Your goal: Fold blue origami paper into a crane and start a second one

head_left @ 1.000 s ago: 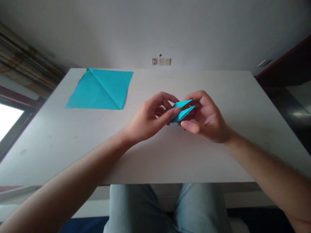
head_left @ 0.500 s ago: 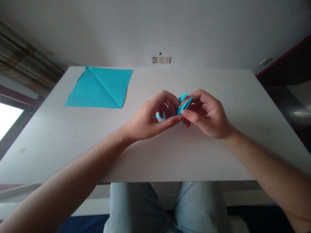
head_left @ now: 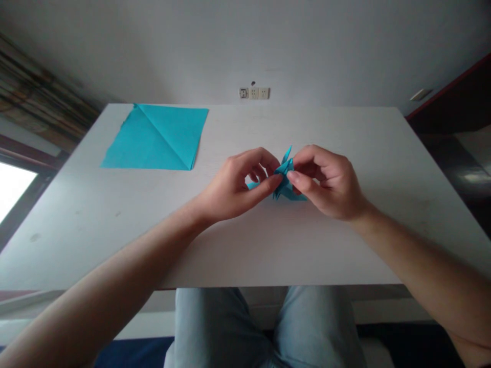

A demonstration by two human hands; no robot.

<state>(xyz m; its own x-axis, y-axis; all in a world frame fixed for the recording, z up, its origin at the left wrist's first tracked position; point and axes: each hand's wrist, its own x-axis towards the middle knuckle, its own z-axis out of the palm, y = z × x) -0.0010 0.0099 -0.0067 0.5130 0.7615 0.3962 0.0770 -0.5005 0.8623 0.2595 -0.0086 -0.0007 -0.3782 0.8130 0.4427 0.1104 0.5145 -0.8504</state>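
Between my two hands, above the white table, is a small folded piece of blue origami paper (head_left: 286, 190) with several pointed flaps. My left hand (head_left: 241, 179) pinches it from the left, thumb on the near face and fingers behind. From the right, my right hand (head_left: 330, 181) grips an upper fold between thumb and fingertips. One thin point sticks up between the hands, and a flat part spreads below toward the right. Fingers hide part of the folded shape.
A larger blue paper sheet (head_left: 161, 138) with a diagonal crease lies at the table's back left. The white table (head_left: 268, 245) ends just before my knees. Behind it, the wall carries sockets (head_left: 253, 93); a curtain (head_left: 42, 97) hangs at left.
The folded paper has turned in my hands: its paired points no longer lean right, and a lower flap now shows. My left thumb has shifted up onto the folds.
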